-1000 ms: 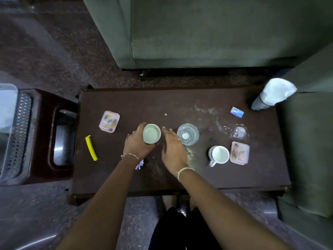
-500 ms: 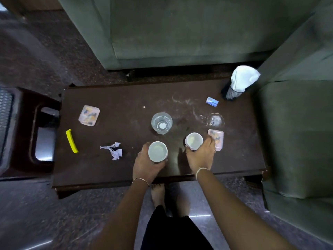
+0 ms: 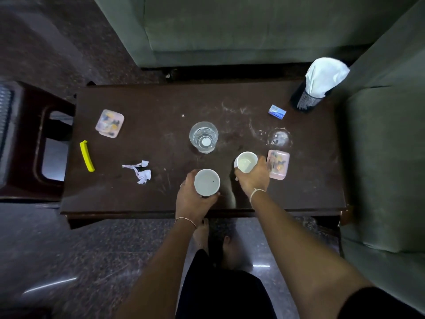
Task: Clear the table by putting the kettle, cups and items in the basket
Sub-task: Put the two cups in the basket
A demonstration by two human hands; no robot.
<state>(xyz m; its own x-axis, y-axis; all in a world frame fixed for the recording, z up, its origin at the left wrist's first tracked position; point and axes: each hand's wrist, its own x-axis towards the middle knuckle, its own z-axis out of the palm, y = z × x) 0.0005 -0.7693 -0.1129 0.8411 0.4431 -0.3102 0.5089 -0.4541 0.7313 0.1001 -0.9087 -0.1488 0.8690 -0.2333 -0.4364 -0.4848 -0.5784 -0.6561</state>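
Observation:
My left hand (image 3: 192,199) grips a white cup (image 3: 206,182) over the near edge of the dark wooden table (image 3: 147,199). My right hand (image 3: 254,177) is wrapped around a second white cup (image 3: 246,161), which is tilted slightly. A clear glass of water (image 3: 203,137) stands mid-table behind both cups. A pink coaster (image 3: 278,164) lies just right of my right hand; another pink coaster (image 3: 110,122) lies at the far left. An upturned clear lid (image 3: 279,137), a small blue box (image 3: 277,112), a yellow clip (image 3: 87,156) and crumpled paper scraps (image 3: 140,171) are scattered about. No basket or kettle shows.
A dark mesh holder with a white cloth (image 3: 318,85) stands at the table's far right corner. Green sofas (image 3: 241,28) close in behind and on the right. A dark red plastic stool (image 3: 34,143) sits left of the table. My bare feet (image 3: 213,240) are under the near edge.
My left hand pulled its cup from mid-table to the near edge. My right hand moved right and closed on the second cup, now lifted and tilted.

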